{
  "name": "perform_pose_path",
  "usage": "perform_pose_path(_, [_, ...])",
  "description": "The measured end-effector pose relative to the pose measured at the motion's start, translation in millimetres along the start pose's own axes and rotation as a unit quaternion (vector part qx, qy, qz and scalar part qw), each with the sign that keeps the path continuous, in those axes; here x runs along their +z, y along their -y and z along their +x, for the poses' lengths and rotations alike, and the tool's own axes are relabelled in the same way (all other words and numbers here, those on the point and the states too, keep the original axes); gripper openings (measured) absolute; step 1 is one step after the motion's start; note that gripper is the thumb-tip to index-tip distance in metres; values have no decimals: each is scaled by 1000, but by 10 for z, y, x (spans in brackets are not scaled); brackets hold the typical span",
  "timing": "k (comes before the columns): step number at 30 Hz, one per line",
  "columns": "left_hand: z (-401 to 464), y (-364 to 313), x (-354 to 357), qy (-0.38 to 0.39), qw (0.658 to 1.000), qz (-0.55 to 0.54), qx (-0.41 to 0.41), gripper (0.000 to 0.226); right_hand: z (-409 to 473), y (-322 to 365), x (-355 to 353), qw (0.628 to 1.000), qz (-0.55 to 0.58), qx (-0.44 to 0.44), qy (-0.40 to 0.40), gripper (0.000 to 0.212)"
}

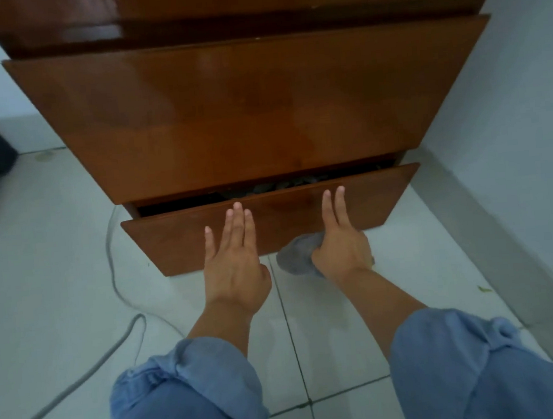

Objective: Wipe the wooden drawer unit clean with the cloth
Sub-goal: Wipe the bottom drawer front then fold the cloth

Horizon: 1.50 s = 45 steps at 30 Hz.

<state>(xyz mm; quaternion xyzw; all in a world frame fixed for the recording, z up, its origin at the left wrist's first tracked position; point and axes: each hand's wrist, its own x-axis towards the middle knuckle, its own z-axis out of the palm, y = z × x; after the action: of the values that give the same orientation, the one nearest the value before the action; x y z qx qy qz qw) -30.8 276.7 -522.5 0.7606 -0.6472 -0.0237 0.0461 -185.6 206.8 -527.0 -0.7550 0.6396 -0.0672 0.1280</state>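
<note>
The bottom drawer [269,216] stands slightly open, its long front running left-right and facing the person. The left hand [234,263] presses it flat-fingered; the right hand [340,244] clutches the grey cloth [297,256] at the front's lower edge, two fingers straight.

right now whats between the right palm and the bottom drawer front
In the head view, a bunched grey cloth sits between the right hand and the bottom drawer front.

I'm looking at a room in a home: a glossy wooden drawer unit [246,111] against a pale wall [510,105], white tiled floor [54,245], a loose grey cable [112,263].
</note>
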Motion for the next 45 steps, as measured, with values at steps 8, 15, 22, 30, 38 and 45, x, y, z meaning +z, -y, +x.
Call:
perform_pose_path(8, [44,27,75,-14,1000,1,14,85,76,-71,125,999,8,17,26,98])
perform_pose_path(15, [162,68,85,-12,1000,8,12,86,201,-51,108,999,27,21,42,99])
perform_pose_path(22, [284,109,63,3,1000,17,1,86,316,-22,107,998,22,22,57,102])
perform_pose_path(30, [114,-88,262,29,994,-82,-72,55,247,-119,93,989,133,0,61,100])
perform_pose_path(38, [270,-508,129,200,740,-570,-297,55,81,-103,10,919,393,35,20,72])
perform_pose_path(45, [373,-532,-57,136,636,-678,-342,10,71,-164,-109,768,615,145,102,35])
